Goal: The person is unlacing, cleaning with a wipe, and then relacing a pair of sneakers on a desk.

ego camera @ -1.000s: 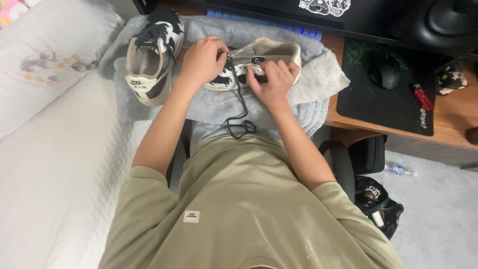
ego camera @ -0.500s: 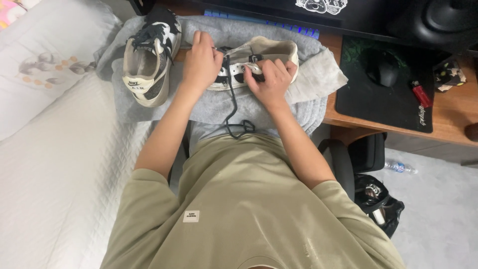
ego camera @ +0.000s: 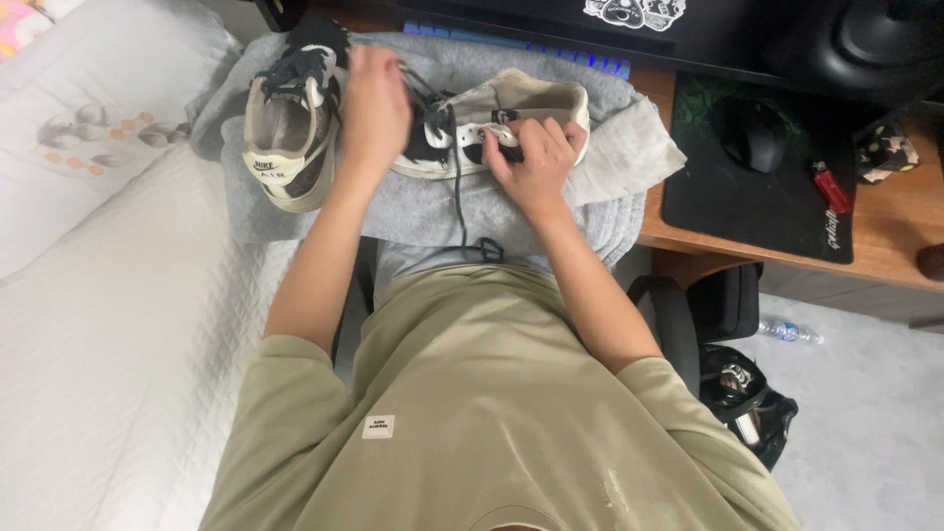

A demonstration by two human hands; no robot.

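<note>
Two black-and-cream sneakers lie on a grey towel (ego camera: pixel 433 211) spread over the desk edge and my lap. My right hand (ego camera: pixel 536 157) grips the side of the nearer sneaker (ego camera: pixel 536 103), which lies on its side. My left hand (ego camera: pixel 372 98) is raised over that shoe's front, pinching its black shoelace (ego camera: pixel 458 192), which trails down toward my lap. The second sneaker (ego camera: pixel 290 118) rests to the left, opening facing me.
A white quilted bed (ego camera: pixel 108 344) and pillow (ego camera: pixel 88 108) lie on the left. On the wooden desk (ego camera: pixel 885 246) are a black mouse pad (ego camera: pixel 767 197), a black mouse (ego camera: pixel 752 133), a red lighter (ego camera: pixel 831 187) and a keyboard (ego camera: pixel 521 44). A black bag (ego camera: pixel 752 403) and plastic bottle (ego camera: pixel 787 330) sit on the floor.
My left hand has lifted up and away from the shoe, drawing the black lace out taut; the loose coil on my lap has shortened. My right hand stays on the sneaker.
</note>
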